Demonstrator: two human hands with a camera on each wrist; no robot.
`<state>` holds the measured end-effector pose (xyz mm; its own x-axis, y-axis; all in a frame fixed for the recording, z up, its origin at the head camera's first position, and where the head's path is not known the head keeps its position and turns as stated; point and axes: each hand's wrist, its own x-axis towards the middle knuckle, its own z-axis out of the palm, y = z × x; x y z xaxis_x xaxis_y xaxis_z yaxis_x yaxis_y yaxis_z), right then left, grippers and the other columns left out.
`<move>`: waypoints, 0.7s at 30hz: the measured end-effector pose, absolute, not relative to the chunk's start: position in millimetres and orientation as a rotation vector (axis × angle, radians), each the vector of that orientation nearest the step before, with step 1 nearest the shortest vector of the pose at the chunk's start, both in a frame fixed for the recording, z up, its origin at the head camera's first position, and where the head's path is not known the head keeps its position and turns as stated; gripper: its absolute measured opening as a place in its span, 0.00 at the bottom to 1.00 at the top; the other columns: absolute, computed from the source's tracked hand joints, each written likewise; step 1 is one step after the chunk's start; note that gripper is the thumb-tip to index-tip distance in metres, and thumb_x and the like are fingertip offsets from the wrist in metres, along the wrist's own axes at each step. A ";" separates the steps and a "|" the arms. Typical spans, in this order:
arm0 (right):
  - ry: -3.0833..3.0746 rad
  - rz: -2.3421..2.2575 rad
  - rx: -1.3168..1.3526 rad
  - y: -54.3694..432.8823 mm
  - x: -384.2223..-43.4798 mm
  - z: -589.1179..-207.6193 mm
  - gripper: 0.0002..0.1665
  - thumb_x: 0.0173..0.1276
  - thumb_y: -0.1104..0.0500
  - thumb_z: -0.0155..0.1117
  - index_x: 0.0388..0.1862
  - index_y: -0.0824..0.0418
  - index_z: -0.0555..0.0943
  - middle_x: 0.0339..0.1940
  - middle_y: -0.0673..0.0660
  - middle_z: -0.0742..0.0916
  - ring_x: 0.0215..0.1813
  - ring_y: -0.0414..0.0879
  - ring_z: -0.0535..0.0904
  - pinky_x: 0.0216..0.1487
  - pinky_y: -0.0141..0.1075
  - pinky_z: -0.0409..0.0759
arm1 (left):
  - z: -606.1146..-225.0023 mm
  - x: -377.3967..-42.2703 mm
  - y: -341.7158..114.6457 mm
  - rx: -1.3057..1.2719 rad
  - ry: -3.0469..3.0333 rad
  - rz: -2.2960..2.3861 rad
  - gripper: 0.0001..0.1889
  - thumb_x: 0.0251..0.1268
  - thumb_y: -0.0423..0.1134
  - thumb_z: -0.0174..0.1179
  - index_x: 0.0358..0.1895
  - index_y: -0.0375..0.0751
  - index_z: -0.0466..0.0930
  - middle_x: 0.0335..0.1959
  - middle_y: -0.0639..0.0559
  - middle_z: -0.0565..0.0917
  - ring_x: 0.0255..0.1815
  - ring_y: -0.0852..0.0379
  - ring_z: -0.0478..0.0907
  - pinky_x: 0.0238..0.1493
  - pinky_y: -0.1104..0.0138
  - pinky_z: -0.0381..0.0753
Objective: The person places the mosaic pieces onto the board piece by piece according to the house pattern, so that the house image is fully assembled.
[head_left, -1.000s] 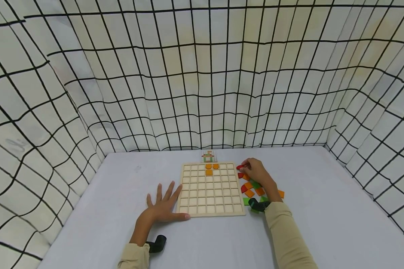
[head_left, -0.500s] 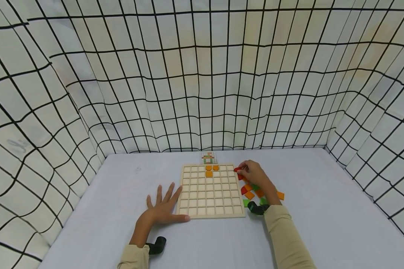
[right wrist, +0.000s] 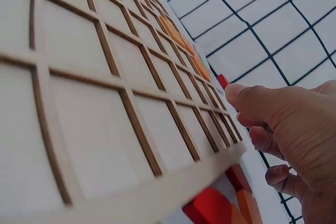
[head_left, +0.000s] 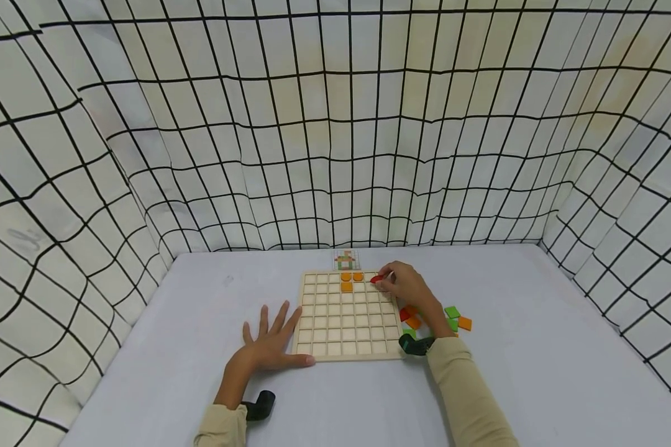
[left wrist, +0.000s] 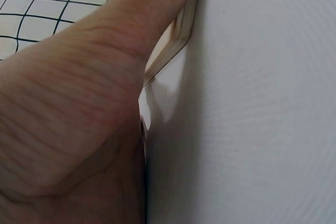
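My right hand (head_left: 405,284) is clamped on a small, flat red piece (head_left: 376,279), pinched between thumb and fingertips. The red piece is positioned at the far row of the square pale wooden grid board (head_left: 363,335), right of two rounded orange pieces (head_left: 358,277) seated in that row. Contact between red piece and board cannot be determined.

My left hand (head_left: 271,351) grips nothing: its fingers are straight and spread apart. The index fingertip meets the board's left edge; the thumb lies along the near left corner.

One square orange tile (head_left: 346,287) occupies the second row, directly below the left rounded piece. A small printed card (head_left: 346,259) lies just beyond the board's far edge. Loose green tiles (head_left: 451,312) lie right of the board, among orange and red pieces partly hidden by my right forearm. All rest on a white table surface (head_left: 145,372).
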<state>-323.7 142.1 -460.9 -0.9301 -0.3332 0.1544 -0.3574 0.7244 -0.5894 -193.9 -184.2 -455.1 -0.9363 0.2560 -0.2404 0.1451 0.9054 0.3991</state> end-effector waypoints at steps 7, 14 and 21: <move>-2.834 1.018 0.657 122.8 -322.3 -458.5 0.16 0.69 0.52 0.65 0.49 0.61 0.83 0.41 0.55 0.85 0.33 0.42 0.75 0.29 0.32 0.74 | -452.4 -195.4 -184.3 0.310 2.772 0.561 0.60 0.47 0.72 0.64 0.80 0.52 0.43 0.81 0.42 0.35 0.77 0.29 0.20 0.64 0.27 0.24; -2.782 1.006 0.800 99.8 -322.3 -461.4 0.16 0.68 0.53 0.66 0.49 0.62 0.82 0.43 0.56 0.85 0.34 0.41 0.77 0.30 0.30 0.74 | -452.6 -196.9 -184.7 0.305 2.769 0.563 0.60 0.47 0.73 0.64 0.80 0.52 0.43 0.81 0.42 0.35 0.77 0.29 0.20 0.64 0.27 0.23; -2.802 0.959 0.867 75.8 -316.4 -464.6 0.16 0.68 0.50 0.66 0.48 0.59 0.82 0.39 0.52 0.84 0.33 0.40 0.75 0.33 0.31 0.75 | -453.6 -194.9 -185.5 0.309 2.769 0.565 0.60 0.48 0.72 0.65 0.80 0.51 0.43 0.81 0.41 0.36 0.77 0.28 0.20 0.64 0.27 0.24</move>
<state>-316.4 75.8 -464.6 -0.8407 -0.4926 0.2250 -0.5271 0.6492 -0.5483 -194.9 -185.5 -453.6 -0.9325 0.2657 -0.2447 0.1486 0.8997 0.4106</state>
